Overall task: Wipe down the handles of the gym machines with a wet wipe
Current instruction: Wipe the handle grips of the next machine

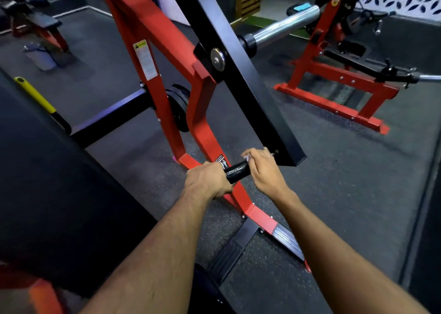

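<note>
Just below frame centre, the black handle (237,172) sticks out from the lever arm (241,75) of the red machine (152,39). Our left hand (207,182) curls round its near end at seven o'clock, steadying it. Our right hand (263,169) pinches the wipe (245,156) against the far end at one o'clock; only a pale scrap shows above the fingers. To do this well, we judge the left hand should hold firm while the right wraps the wipe fully round and twists along the grip, then swaps places to reach the covered part. A second red machine (334,75) stands on the floor (358,194) at two o'clock.
</note>
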Demonstrator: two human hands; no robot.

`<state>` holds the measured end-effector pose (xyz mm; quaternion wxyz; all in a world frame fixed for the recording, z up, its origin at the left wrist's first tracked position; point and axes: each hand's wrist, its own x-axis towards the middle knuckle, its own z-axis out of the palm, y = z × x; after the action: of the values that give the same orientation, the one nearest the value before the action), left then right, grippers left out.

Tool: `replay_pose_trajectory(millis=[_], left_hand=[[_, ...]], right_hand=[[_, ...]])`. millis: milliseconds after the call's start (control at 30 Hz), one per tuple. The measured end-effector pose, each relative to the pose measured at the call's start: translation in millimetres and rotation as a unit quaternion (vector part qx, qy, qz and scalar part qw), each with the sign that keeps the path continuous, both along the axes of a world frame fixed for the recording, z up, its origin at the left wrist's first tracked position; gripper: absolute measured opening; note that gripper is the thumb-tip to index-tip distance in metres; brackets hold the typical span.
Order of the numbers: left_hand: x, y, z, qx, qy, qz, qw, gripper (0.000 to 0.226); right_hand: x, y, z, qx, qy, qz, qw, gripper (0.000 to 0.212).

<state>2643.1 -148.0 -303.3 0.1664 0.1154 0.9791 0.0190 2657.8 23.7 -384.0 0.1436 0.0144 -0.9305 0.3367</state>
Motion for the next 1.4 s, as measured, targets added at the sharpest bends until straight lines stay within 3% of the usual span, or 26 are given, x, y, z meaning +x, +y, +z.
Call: replay_pose_trajectory(millis=[67, 200, 300, 367, 500, 600, 767, 1033, 1200, 1400], left_hand=[[1, -1, 2, 0.001, -0.006, 0.0, 1.0, 0.049], [0, -2, 3, 0.009, -0.016, -0.006, 1.0, 0.047], [0, -5, 2, 0.057, -0.019, -0.004, 0.998, 0.057], [4, -8, 5, 0.116, -0.003, 0.01, 0.993, 0.063], [17, -19, 5, 0.237, 0.044, 0.05, 0.969, 0.043], [34, -35, -6, 0.28, 0.046, 0.11, 0.952, 0.044], [42, -49, -16, 0.238, 0.032, 0.138, 0.961, 0.055], [36, -47, -17, 0.236, 0.007, 0.146, 0.961, 0.05], [36, -48, -18, 0.244, 0.006, 0.151, 0.958, 0.048], [36, -46, -20, 0.245, 0.006, 0.171, 0.954, 0.04]], right_hand=[[11, -4, -1, -0.056, 0.016, -0.029, 0.998, 0.029], [44, -6, 5, -0.078, 0.062, -0.111, 0.989, 0.029], [62, 1, 15, -0.109, 0.06, -0.161, 0.979, 0.026], [61, 5, 16, -0.097, 0.066, -0.152, 0.981, 0.022], [41, -7, 15, -0.09, 0.045, -0.152, 0.983, 0.017], [36, -18, 9, -0.026, 0.044, -0.19, 0.98, 0.017], [40, -43, 24, -0.174, 0.005, -0.222, 0.959, 0.018], [59, -104, 45, -0.199, 0.004, -0.118, 0.973, 0.016], [69, -112, 48, -0.16, -0.003, -0.043, 0.986, 0.02], [56, -71, 36, -0.02, 0.036, -0.012, 0.999, 0.027]])
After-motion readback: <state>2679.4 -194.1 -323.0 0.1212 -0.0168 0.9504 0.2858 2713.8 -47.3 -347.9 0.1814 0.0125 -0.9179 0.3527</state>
